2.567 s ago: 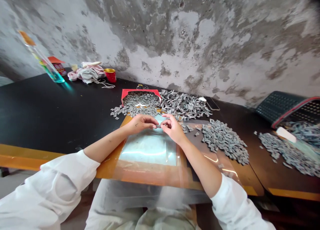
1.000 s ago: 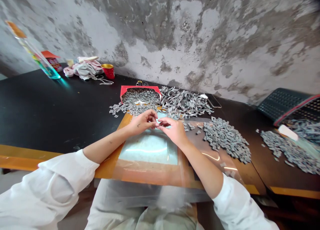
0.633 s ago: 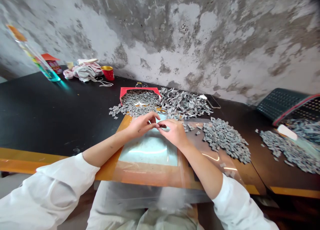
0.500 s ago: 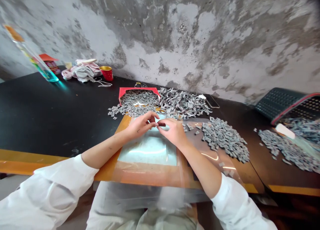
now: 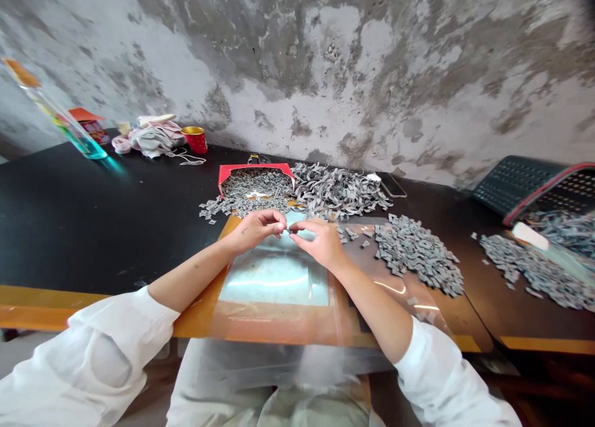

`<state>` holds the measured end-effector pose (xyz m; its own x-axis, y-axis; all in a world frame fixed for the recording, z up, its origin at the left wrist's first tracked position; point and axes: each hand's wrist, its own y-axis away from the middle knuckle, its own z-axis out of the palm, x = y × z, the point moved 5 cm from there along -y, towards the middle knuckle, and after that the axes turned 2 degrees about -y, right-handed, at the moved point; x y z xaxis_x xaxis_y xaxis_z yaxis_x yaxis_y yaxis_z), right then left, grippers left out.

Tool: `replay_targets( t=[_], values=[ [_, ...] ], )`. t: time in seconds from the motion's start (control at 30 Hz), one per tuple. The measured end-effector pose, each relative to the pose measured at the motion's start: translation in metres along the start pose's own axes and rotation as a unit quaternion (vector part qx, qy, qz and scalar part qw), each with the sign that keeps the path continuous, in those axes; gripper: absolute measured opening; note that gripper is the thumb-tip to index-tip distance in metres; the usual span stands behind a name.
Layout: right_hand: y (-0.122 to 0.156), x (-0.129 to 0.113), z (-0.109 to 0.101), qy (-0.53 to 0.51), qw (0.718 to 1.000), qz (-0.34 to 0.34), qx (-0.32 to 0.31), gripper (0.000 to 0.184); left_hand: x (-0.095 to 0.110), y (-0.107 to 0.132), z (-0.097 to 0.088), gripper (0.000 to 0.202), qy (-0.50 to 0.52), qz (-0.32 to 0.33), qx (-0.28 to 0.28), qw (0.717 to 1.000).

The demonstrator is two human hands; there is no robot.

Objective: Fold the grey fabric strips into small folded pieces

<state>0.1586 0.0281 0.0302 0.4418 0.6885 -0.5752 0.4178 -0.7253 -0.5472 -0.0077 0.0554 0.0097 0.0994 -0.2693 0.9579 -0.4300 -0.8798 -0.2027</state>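
Observation:
My left hand and my right hand meet fingertip to fingertip above a clear plastic sheet on the table. Both pinch one small grey piece between thumbs and forefingers. Just beyond the hands lies a red tray full of small grey pieces. A heap of grey strips lies to the tray's right. A pile of folded grey pieces lies to the right of my right hand.
A black table with an orange edge stretches left. At its far left stand a tilted bottle, a red cup and crumpled cloth. At the right are dark baskets and another grey pile.
The hands stay together over the sheet, with only small finger movements on the grey piece. The camera has shifted slightly.

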Motion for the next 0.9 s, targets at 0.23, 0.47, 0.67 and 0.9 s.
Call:
replay_targets(
  t=[0.23, 0.47, 0.67, 0.9],
  values=[
    [-0.001, 0.003, -0.007, 0.063, 0.997, -0.018, 0.048, 0.015, -0.008, 0.0, 0.006, 0.031, 0.008, -0.069, -0.019, 0.997],
    [0.0, 0.004, -0.002, 0.075, 0.996, -0.031, 0.025, 0.016, -0.014, 0.002, 0.01, 0.033, 0.057, -0.115, -0.019, 0.992],
    [0.001, 0.005, 0.002, 0.065, 0.997, -0.039, 0.008, 0.015, -0.012, 0.002, 0.013, 0.03, 0.056, -0.127, -0.023, 0.99],
    [0.001, 0.006, 0.001, 0.043, 0.998, -0.022, 0.031, 0.014, -0.013, -0.001, 0.012, 0.036, 0.056, -0.094, 0.011, 0.994]
  ],
)
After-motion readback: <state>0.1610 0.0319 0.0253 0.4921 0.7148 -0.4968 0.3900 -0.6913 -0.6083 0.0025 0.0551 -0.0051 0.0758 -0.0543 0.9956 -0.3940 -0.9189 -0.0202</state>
